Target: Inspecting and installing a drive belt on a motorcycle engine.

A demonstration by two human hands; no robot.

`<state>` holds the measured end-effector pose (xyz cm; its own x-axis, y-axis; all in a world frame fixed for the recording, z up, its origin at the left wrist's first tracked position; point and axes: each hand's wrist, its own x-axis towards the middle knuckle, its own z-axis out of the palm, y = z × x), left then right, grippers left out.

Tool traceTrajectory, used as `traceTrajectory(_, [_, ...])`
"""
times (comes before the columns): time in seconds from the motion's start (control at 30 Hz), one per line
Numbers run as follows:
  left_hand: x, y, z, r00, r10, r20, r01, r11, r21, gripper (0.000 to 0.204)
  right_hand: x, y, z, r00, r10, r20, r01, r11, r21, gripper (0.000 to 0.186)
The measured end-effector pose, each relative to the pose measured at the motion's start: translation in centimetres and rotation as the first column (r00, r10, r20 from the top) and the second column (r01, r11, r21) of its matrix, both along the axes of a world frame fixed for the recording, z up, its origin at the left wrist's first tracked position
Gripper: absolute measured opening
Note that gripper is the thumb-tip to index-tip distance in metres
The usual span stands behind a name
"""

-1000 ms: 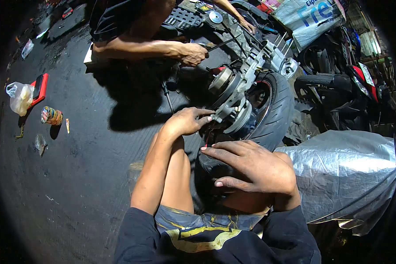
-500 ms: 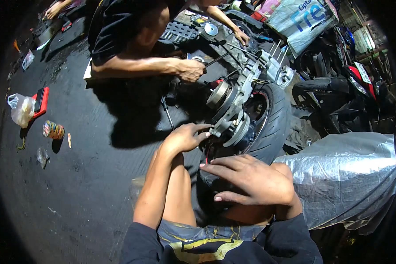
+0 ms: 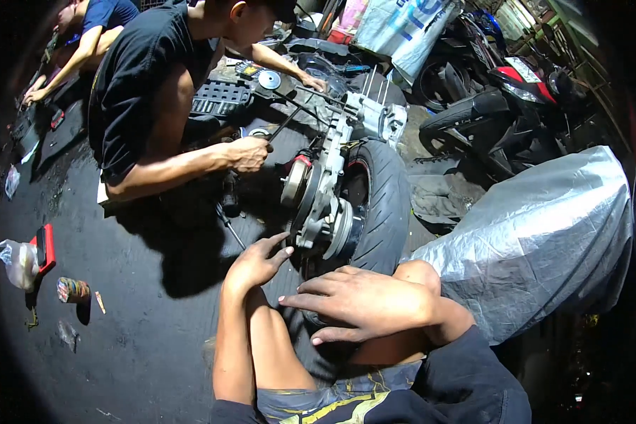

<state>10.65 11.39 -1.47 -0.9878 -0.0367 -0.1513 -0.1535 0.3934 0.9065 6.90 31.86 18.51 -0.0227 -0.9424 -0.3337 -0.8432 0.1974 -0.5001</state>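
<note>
Fingers (image 3: 311, 299) of my right hand (image 3: 364, 305) spread flat, gripping nothing, resting on tyre (image 3: 383, 205). Left hand (image 3: 256, 263) open, 1 fingertip touching engine assembly (image 3: 321, 201) at wheel, holding nothing. Beyond: co-worker's hand (image 3: 249, 153) gripping rod tool (image 3: 284, 126). Right: silver cover (image 3: 544, 240). Far: motorcycle (image 3: 509, 106).

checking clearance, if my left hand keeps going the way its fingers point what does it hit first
Most likely the grey engine casing on the scooter wheel; the left hand points up-right with fingertips just short of it, though depth is unclear.
</note>
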Motion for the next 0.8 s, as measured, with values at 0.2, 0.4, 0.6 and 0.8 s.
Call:
traceTrajectory(0.2, [0.4,-0.1,0.9,1.0,0.011,-0.009,-0.011,0.999,-0.033,0.053,0.2,0.1,-0.1,1.0,0.012,0.002,-0.012,1.0,-0.008,0.069])
traceTrajectory(0.4, [0.4,-0.2,0.6,0.999,0.022,-0.024,-0.023,0.999,-0.034,0.054,0.1,0.0,0.1,1.0,0.019,-0.001,-0.019,1.0,0.0,0.068])
traceTrajectory(0.6, [0.3,-0.2,-0.5,0.999,0.025,0.02,-0.025,1.0,0.003,0.058,0.1,-0.1,0.5,1.0,0.015,0.006,-0.015,1.0,0.012,0.069])
traceTrajectory(0.8, [0.3,-0.3,0.1,0.999,0.014,0.047,-0.014,1.0,-0.002,0.061,-0.1,-0.1,0.5,1.0,0.006,0.013,-0.007,1.0,0.018,0.069])
